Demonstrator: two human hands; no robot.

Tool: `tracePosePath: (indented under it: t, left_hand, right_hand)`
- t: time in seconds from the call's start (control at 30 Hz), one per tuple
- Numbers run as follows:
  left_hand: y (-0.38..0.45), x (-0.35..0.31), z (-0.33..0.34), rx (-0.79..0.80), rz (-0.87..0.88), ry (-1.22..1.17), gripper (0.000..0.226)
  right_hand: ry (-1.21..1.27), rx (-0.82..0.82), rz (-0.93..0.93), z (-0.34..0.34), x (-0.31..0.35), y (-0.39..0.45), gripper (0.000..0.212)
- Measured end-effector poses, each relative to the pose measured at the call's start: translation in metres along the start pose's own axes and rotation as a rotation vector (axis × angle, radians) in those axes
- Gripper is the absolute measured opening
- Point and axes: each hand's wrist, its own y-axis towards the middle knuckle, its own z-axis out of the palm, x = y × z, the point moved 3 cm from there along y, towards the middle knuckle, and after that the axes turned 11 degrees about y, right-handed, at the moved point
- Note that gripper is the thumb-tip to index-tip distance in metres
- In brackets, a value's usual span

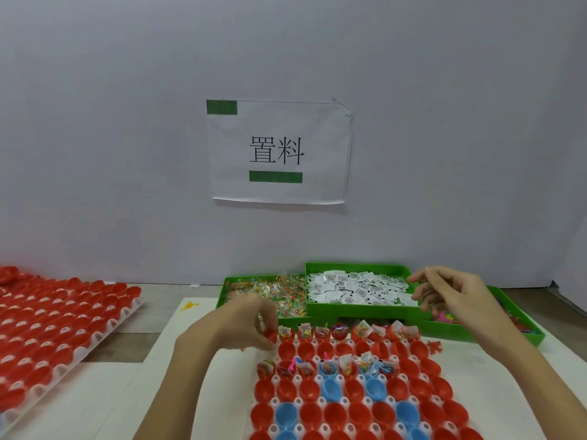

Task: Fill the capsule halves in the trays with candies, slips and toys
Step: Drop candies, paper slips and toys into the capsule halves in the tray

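At the left edge of the frame a white tray [104, 328] packed with red capsule halves [57, 315] is laid aside, apparently stock waiting its turn; whether those are filled cannot be told. Just right of it, near the lower middle, the left hand [241, 325] is held at the far-left corner of the working tray [320, 401], its fingers curled on a red half [271, 336] there, probably to steady or seat it; whether something is also being dropped in cannot be told.

The working tray occupies the lower centre. Its farthest row is seen stuffed with candy packets and folded slips, the next row is empty, the third row [330, 366] is mostly filled, and the nearer rows hold bare red and blue halves [330, 387], so the task is judged well short of done.

Behind the tray, three green bins are set within reach: candies [270, 290] at centre, white slips [355, 287] raised beside them, toys [451, 317] at the right. The right hand [451, 293] is poised over the bins at the right, fingers loosely bent, nothing plainly held; a reach for a slip or toy is judged likely. The two hands are kept well apart.
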Motion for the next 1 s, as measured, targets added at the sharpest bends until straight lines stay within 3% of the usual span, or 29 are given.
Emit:
tracePosePath:
  t: [0.27, 0.43, 0.53, 0.73, 0.87, 1.0]
  left_hand:
    - [-0.004, -0.009, 0.000, 0.038, 0.036, 0.128, 0.030]
    - [-0.006, -0.014, -0.013, -0.055, 0.055, 0.142, 0.009]
    - [-0.008, -0.013, -0.019, -0.103, 0.073, 0.169, 0.009]
    - [0.020, 0.006, -0.015, -0.506, -0.098, 0.242, 0.017]
    - [0.052, 0.003, 0.007, -0.370, -0.036, 0.209, 0.026]
    - [0.077, -0.002, 0.015, -0.181, 0.043, 0.320, 0.029]
  right_hand:
    - [-0.014, 0.010, 0.020, 0.004, -0.001, 0.000, 0.031]
    - [-0.019, 0.009, 0.027, 0.004, -0.001, -0.001, 0.031]
    - [-0.013, 0.015, 0.031, 0.004, -0.001, -0.001, 0.031]
    - [-0.007, 0.024, 0.035, 0.007, -0.002, -0.001, 0.032]
    - [-0.001, 0.035, 0.052, 0.008, -0.004, -0.002, 0.032]
    - [0.007, 0.043, 0.061, 0.008, -0.006, -0.002, 0.033]
